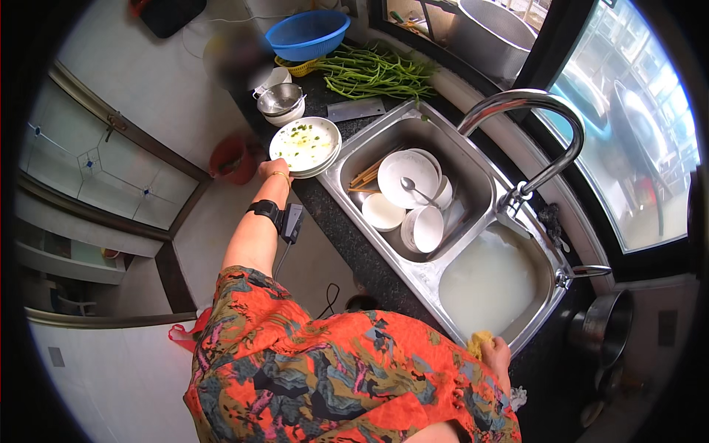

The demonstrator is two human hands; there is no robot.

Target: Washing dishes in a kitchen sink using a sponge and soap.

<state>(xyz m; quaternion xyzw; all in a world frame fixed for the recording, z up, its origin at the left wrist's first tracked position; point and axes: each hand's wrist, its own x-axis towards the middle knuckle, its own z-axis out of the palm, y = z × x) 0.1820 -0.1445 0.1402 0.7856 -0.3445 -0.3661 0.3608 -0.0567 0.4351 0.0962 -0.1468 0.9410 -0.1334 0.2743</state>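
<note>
My left hand point(275, 168) is at the near left rim of stacked white plates point(304, 145), gripping their edge; its fingers are partly hidden. Green scraps and an oily yellowish film lie on the top plate. In my right hand point(498, 355) is a yellow scrubbing cloth or sponge point(479, 342), held at the near rim of the right sink basin. That basin holds cloudy water point(490, 282). White bowls point(424, 230), a larger white dish point(401, 174), a metal spoon point(418, 190) and wooden chopsticks point(368, 176) rest in the left steel basin point(471, 191).
A tall curved faucet point(576, 124) arches beside the basins, with a smaller tap point(590, 271) farther right. Behind the plates stand a steel bowl point(279, 99), a cleaver blade point(355, 109), green stalks point(376, 72) and a blue basin point(307, 34). A red bucket point(235, 163) is on the floor.
</note>
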